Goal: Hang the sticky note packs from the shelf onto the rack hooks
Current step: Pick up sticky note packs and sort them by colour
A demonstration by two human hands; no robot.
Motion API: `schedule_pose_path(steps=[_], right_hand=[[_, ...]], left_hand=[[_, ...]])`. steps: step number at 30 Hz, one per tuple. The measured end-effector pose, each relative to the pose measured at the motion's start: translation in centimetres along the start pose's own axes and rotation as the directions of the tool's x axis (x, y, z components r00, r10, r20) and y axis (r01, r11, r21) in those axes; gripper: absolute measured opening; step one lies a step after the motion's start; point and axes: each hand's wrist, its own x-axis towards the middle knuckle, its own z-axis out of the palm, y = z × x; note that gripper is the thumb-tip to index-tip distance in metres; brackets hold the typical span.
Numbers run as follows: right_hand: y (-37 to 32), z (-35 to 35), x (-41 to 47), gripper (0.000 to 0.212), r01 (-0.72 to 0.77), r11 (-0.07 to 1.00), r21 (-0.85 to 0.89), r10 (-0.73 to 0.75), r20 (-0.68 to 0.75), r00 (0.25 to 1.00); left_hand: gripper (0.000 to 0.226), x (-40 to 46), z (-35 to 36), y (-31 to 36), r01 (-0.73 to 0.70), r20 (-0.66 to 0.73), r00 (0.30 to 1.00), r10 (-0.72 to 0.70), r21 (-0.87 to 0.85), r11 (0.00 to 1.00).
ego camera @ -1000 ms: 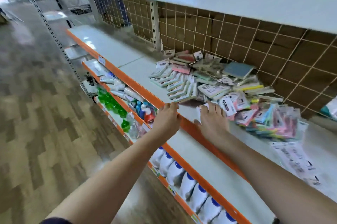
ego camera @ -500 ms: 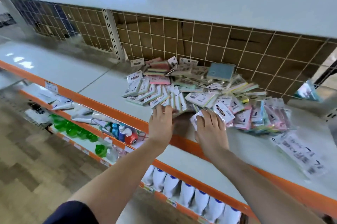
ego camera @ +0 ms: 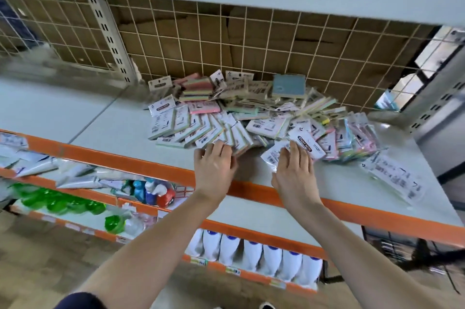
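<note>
Sticky note packs (ego camera: pixel 251 117) lie flat in a heap on the shelf (ego camera: pixel 100 117), a fanned row just beyond the left hand (ego camera: pixel 214 165), long axes angled away. Left grip: fingers curled on the row's near edge. Right hand (ego camera: pixel 294 170) grasps a white-labelled pack (ego camera: pixel 308 144) pointing up-left.

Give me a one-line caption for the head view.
Both hands, left and right, reach into the sticky note packs heaped on the shelf.
</note>
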Motion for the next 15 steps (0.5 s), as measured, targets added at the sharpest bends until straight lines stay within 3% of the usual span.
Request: schedule_pose_path(steps=[3,7,9,11,13,15], right_hand=[[0.4,-0.4,-0.1,0.052,0.015,0.984,0.178,-0.020,0.026,0.999],[0.7,-2.2,-0.1,0.036,-0.117,0.926,0.360,0.156,-0.084,0.984],[1.6,-2.7,0.5,0.032,-0.167,0.931,0.325,0.202,-0.077,0.976],[2.9,-2.9,1.2,0.029,-0.194,0.901,0.388,0.225,-0.035,0.974],[4.3,-3.2,1.5,0.025,-0.261,0.753,0.604,0.306,0.029,0.952],[5.6,-3.1,1.3,0.027,-0.359,0.454,0.815,0.439,0.146,0.886]], left_hand=[[0.023,1.2,-1.5,0.2,-0.021,-0.034,0.999,0.019,-0.035,0.999],[0.021,2.2,-3.6,1.5,0.004,-0.038,0.999,-0.011,-0.172,0.985],[0.016,2.5,-4.1,1.9,0.107,0.025,0.994,-0.104,-0.321,0.941],[0.013,2.8,-3.9,2.1,0.202,0.076,0.979,-0.191,-0.515,0.833],[0.010,3.1,-4.0,2.1,0.285,0.135,0.954,-0.266,-0.682,0.674],[0.006,3.4,-4.1,2.0,0.425,0.303,0.897,-0.322,-0.792,0.438]])
